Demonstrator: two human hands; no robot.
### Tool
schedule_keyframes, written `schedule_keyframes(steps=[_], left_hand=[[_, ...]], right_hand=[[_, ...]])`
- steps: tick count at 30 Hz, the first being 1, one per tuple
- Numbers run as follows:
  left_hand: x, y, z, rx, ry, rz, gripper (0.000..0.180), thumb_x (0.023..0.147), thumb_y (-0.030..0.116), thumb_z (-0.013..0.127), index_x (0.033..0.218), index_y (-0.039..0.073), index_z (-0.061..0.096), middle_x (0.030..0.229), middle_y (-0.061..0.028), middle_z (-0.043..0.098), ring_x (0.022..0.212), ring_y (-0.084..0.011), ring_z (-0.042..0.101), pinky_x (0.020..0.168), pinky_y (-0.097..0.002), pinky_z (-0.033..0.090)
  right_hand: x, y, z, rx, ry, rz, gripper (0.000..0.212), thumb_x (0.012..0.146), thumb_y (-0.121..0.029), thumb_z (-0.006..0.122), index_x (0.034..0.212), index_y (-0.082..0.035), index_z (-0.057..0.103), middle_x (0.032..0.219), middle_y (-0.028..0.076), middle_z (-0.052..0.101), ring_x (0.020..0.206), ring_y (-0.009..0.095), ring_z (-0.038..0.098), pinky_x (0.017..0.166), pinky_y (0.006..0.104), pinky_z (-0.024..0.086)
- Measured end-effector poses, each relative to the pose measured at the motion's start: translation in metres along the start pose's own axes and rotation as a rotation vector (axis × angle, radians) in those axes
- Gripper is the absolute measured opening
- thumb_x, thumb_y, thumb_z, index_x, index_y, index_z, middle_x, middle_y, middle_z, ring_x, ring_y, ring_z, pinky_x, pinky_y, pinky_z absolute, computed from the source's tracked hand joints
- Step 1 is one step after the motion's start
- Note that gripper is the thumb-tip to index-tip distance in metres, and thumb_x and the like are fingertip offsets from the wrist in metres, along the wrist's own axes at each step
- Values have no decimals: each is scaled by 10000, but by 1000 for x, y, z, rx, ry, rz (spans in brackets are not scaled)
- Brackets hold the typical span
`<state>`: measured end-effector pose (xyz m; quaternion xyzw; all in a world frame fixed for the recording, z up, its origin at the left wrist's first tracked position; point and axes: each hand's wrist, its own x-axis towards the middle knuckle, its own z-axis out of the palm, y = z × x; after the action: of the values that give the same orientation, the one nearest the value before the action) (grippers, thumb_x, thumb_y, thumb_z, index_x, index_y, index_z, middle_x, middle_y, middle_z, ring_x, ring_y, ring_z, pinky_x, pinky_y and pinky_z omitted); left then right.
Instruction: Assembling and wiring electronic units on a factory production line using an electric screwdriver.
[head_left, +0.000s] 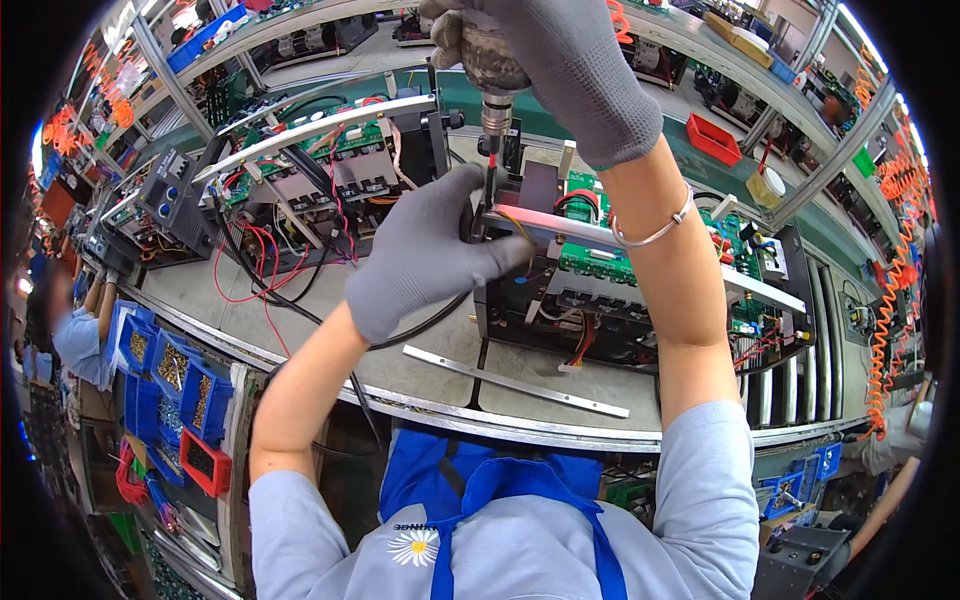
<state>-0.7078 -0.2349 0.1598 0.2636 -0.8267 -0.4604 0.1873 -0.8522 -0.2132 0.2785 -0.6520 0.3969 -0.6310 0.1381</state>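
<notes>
My right hand [575, 70], in a grey glove, grips a worn power screwdriver [490, 62] held upright, its bit pointing down. The bit meets the near-left end of a chassis, at the end of a long metal bar [640, 238] that runs across the top. My gloved left hand [425, 245] is closed around the black end panel [483, 222] just below the bit, thumb on the near side. Whether a screw sits under the bit is too small to tell. The open chassis [600, 290] shows green circuit boards and loose wires.
A second open chassis [330, 170] stands to the left, with red and black cables trailing. A loose metal strip [515, 382] lies near the bench edge. Blue screw bins [170, 365] hang at lower left. Rollers [815, 350] lie right. Another person [85, 335] works at far left.
</notes>
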Motion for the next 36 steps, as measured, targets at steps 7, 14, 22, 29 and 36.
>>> schedule_keyframes(steps=[7, 14, 22, 29, 36], left_hand=[[8, -25, 45, 311, 643, 237, 1264, 522, 584, 907, 1479, 17, 309, 880, -193, 690, 797, -339, 703, 690, -384, 556], [2, -18, 45, 282, 608, 169, 1229, 537, 561, 912, 1472, 24, 323, 866, -202, 684, 787, -347, 698, 675, -396, 554], [-5, -14, 44, 217, 547, 106, 1061, 594, 430, 932, 1421, 18, 409, 1114, -163, 668, 1006, -223, 670, 867, -335, 533], [-65, -165, 57, -1419, 247, 150, 368, 952, 114, 500, 1276, -58, 503, 1076, -122, 596, 947, -225, 620, 842, -275, 541], [-142, -128, 118, -1828, 120, -610, 371, 982, -43, 323, 1339, -125, 383, 1317, -314, 502, 1262, -379, 536, 1061, -392, 512]], right_hand=[[-4, -12, 5, 128, 50, 174, 154, 826, -119, 587, 751, 14, 608, 662, 23, 581, 570, 103, 592, 533, 261, 467], [-7, -6, -1, 2, -48, -32, 147, 830, -111, 583, 763, 16, 612, 715, 27, 587, 592, 109, 586, 553, 263, 472], [-7, -17, 10, 257, 60, 187, 158, 842, -113, 578, 753, 9, 623, 715, 32, 588, 596, 112, 596, 549, 267, 484], [-57, -50, -43, 478, 35, -96, 223, 913, -182, 566, 984, 23, 620, 715, 78, 622, 562, 146, 580, 577, 288, 520], [-208, -104, -45, 392, -145, -346, 366, 868, -27, 711, 1162, -10, 494, 783, 114, 621, 609, 204, 646, 623, 395, 601]])
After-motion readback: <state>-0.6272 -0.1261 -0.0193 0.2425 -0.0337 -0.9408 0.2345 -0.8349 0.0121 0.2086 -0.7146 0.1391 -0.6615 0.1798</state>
